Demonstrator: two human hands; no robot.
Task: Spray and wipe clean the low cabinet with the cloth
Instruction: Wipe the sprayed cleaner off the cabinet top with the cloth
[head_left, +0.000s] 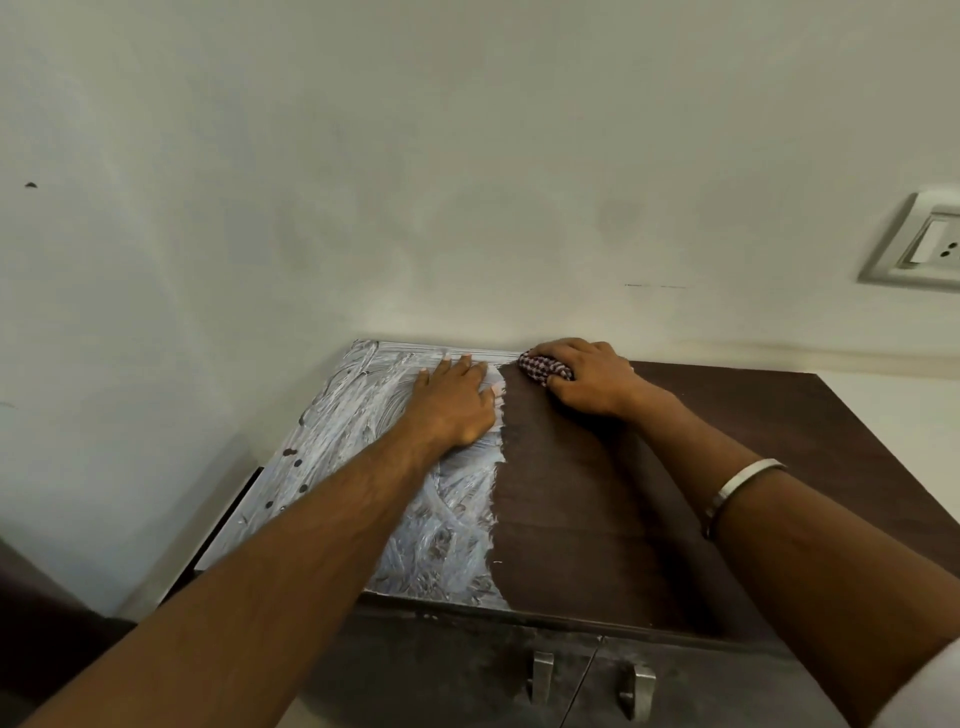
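The low cabinet (753, 431) has a dark brown top standing against a white wall. Its left half is smeared with white foam (353, 431); the right half is bare dark wood. My left hand (454, 402) lies flat on the foam near the back, fingers straight and spread. My right hand (587, 376) grips a bunched red-and-white checked cloth (543, 368) at the back edge by the wall, right at the border between foam and bare wood. No spray bottle is in view.
Two metal door handles (540, 680) hang on the cabinet front below the top. A wall socket plate (919, 244) sits at the far right. A dark piece of furniture (36, 623) stands at the lower left, with a gap beside the cabinet.
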